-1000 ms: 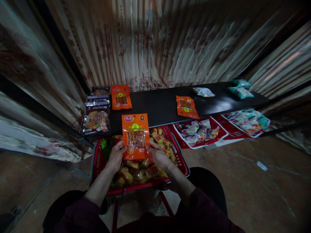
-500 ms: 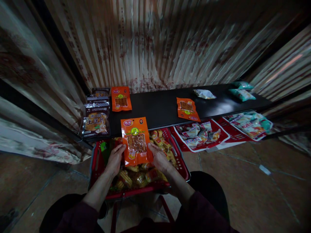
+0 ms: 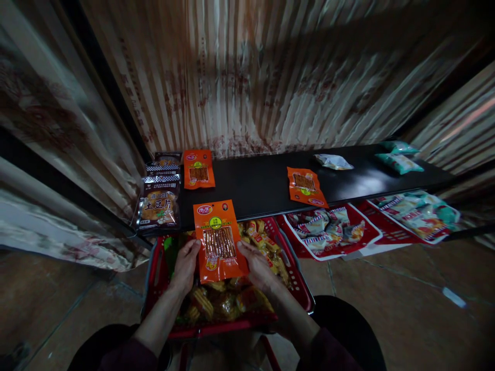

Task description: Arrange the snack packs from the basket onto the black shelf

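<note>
Left hand (image 3: 186, 264), right hand (image 3: 259, 268) grip orange packet (image 3: 218, 241) over full basket (image 3: 153, 273).

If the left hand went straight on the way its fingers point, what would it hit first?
Probably the front edge of the black shelf, just right of the dark snack packets. The left hand grips the orange packet over the red basket; depth is unclear.

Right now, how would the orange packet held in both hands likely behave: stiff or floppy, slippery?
The orange packet stands flat though the left hand and right hand grip only its lower edges, so probably fairly stiff. Its glossy film looks somewhat slippery. Thin and flat, it seems light and unlikely to roll.
</note>
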### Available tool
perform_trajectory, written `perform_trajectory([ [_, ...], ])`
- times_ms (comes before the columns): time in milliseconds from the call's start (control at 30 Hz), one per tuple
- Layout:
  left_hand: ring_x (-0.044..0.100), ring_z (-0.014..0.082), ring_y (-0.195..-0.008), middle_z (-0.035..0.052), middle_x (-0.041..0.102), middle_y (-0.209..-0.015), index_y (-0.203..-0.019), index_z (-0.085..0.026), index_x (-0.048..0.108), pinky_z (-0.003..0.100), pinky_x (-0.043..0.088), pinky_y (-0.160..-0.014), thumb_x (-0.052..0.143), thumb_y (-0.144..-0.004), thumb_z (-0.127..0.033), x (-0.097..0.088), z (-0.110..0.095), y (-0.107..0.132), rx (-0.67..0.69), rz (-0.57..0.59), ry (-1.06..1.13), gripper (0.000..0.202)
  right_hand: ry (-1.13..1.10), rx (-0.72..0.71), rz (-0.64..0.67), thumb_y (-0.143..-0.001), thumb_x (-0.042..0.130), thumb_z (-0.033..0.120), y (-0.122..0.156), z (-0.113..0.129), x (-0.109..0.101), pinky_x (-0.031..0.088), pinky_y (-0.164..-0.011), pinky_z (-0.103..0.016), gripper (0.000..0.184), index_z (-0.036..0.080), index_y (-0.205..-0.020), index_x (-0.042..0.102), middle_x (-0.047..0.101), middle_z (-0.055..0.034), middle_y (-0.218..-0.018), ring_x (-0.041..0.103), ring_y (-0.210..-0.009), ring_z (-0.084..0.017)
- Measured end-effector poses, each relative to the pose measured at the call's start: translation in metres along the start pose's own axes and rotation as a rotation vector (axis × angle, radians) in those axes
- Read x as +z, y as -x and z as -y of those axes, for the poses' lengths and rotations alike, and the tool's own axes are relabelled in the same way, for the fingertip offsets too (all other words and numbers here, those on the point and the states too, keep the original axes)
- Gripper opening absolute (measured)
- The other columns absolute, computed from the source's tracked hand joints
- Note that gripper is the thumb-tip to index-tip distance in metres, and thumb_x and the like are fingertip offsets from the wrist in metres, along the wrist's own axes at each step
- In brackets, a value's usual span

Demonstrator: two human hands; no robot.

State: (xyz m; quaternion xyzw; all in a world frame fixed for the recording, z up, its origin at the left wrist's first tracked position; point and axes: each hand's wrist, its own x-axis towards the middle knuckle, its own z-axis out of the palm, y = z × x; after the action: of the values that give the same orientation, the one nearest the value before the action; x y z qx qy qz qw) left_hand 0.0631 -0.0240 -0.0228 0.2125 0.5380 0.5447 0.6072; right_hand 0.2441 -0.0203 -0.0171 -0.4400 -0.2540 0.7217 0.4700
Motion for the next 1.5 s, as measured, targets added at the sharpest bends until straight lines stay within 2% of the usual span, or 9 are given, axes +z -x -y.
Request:
perform_trajectory([
  [267,0.063,0.0159,-0.065,-0.001,0.067,-0.067,-0.08,-0.018,0.064,0.027,0.049,-0.063,0.075,-0.057,-0.048,0.011,-0.019,-0.007,0.022,-0.036,-0.012,0.04,0.01,-0.025,0.065,-0.061,0.078,0.047,-0.01,0.017,0.014,0.052,-0.077,-0.037,0.031,0.023,-0.08,0.069,0.074,-0.004,-0.088,0.068,-0.086,-0.025],
  [467,0.057,0.0117,-0.058,-0.0035,0.062,-0.062,-0.072,-0.017,0.062,0.023,0.046,-0.059,0.073,-0.058,-0.042,0.014,-0.035,-0.023,0.068,-0.037,-0.075,0.031,0.039,-0.09,0.061,-0.062,0.078,0.046,-0.026,0.026,0.021,0.052,-0.075,-0.036,0.031,0.023,-0.08,0.069,0.073,-0.0041,-0.084,0.068,-0.083,-0.024],
  [600,0.062,0.0147,-0.069,0.0009,0.068,-0.077,-0.085,-0.017,0.063,0.026,0.048,-0.067,0.069,-0.06,-0.032,0.022,-0.047,-0.037,0.128,-0.042,-0.069,0.03,0.076,-0.15,0.083,-0.065,0.075,0.046,-0.048,0.036,0.025,0.053,-0.072,-0.033,0.029,0.023,-0.08,0.068,0.072,-0.0017,-0.079,0.068,-0.079,-0.022],
  [867,0.061,0.016,-0.079,0.0047,0.065,-0.096,-0.12,-0.022,0.053,0.029,0.048,-0.074,0.06,-0.066,-0.016,0.045,-0.067,-0.065,0.289,-0.136,-0.166,0.054,0.123,-0.214,0.112,-0.061,0.075,0.047,-0.095,0.065,0.043,0.054,-0.067,-0.033,0.033,0.022,-0.081,0.067,0.071,-0.0008,-0.074,0.066,-0.069,-0.02],
  [933,0.06,0.017,-0.086,0.0058,0.064,-0.101,-0.115,-0.022,0.059,0.03,0.046,-0.081,0.059,-0.066,-0.014,0.047,-0.069,-0.076,0.358,-0.169,-0.273,0.049,0.132,-0.225,0.119,-0.061,0.074,0.047,-0.106,0.07,0.047,0.054,-0.064,-0.032,0.033,0.022,-0.08,0.066,0.07,-0.0007,-0.072,0.066,-0.069,-0.02],
  [1000,0.058,0.0187,-0.093,0.0062,0.063,-0.104,-0.101,-0.021,0.066,0.031,0.043,-0.089,0.059,-0.066,-0.012,0.049,-0.072,-0.087,0.426,-0.21,-0.396,0.037,0.148,-0.242,0.106,-0.06,0.074,0.047,-0.117,0.074,0.051,0.054,-0.065,-0.032,0.034,0.02,-0.079,0.065,0.07,-0.0007,-0.072,0.067,-0.072,-0.021],
  [1133,0.054,0.021,-0.103,0.0067,0.06,-0.107,-0.086,-0.019,0.068,0.033,0.036,-0.1,0.054,-0.067,-0.009,0.055,-0.081,-0.109,0.529,-0.289,-0.553,0.026,0.17,-0.268,0.084,-0.061,0.071,0.044,-0.143,0.08,0.058,0.053,-0.068,-0.03,0.032,0.019,-0.079,0.064,0.07,-0.0002,-0.072,0.067,-0.077,-0.02],
  [1333,0.054,0.0228,-0.109,0.0109,0.056,-0.115,-0.098,-0.016,0.067,0.034,0.035,-0.103,0.053,-0.071,-0.011,0.069,-0.099,-0.137,0.584,-0.351,-0.665,0.031,0.188,-0.303,0.084,-0.066,0.068,0.04,-0.183,0.089,0.07,0.051,-0.066,-0.027,0.026,0.018,-0.08,0.064,0.069,0.0002,-0.069,0.066,-0.074,-0.018],
  [1500,0.05,0.0256,-0.116,0.0132,0.054,-0.121,-0.103,-0.013,0.065,0.035,0.034,-0.104,0.055,-0.071,-0.013,0.076,-0.106,-0.154,0.581,-0.368,-0.732,0.034,0.24,-0.34,0.033,-0.071,0.063,0.04,-0.211,0.091,0.077,0.049,-0.065,-0.025,0.024,0.017,-0.079,0.063,0.068,0.0005,-0.067,0.065,-0.07,-0.016],
])
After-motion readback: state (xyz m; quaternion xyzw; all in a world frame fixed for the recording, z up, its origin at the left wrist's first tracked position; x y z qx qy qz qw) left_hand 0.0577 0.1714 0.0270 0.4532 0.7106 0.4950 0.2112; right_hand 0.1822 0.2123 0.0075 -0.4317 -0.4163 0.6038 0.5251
